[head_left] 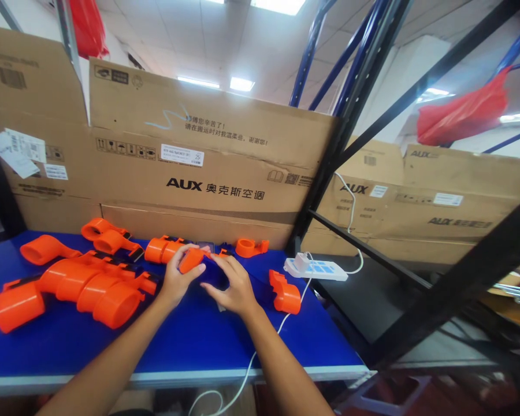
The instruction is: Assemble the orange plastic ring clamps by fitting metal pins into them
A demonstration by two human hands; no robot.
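Note:
My left hand (176, 278) is closed round an orange plastic tape dispenser (192, 260), held above the blue tabletop (190, 338) near its middle. My right hand (233, 282) is beside it with thumb and fingers spread. Its fingertips reach the right end of the dispenser; whether they touch it I cannot tell. Behind my hands lie more orange dispensers (156, 250), partly covered by the left hand. One single dispenser (286, 293) stands to the right of my right hand, and another ring-shaped one (245, 248) sits at the back.
On the left lies a row of several orange dispensers (93, 292). A white power strip (316, 268) rests at the right edge, and its white cable (248, 370) runs across the table's front. A large cardboard box panel (216, 167) and a black rack post (325, 190) stand behind.

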